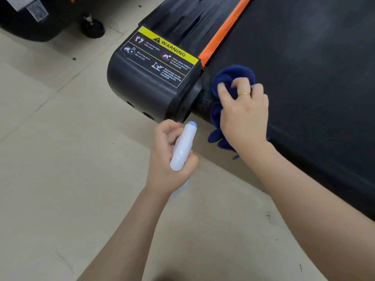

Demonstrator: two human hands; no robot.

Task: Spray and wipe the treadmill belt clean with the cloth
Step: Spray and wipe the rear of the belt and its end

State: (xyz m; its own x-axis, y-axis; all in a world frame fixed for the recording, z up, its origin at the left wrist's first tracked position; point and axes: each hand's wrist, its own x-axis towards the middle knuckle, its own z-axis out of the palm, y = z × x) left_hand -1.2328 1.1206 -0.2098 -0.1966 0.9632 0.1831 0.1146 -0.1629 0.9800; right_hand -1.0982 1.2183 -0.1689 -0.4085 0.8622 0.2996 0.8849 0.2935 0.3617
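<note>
The wide black treadmill belt is being wiped at its rear corner, beside the black end cap with its yellow warning label; most of the belt appears untouched. A bunched dark-blue cloth is pressed there, clutched by the right hand. A white spray bottle with a blue nozzle is grasped by the left hand over the floor. The bottle's body is hidden, and no wet patches can be made out.
</note>
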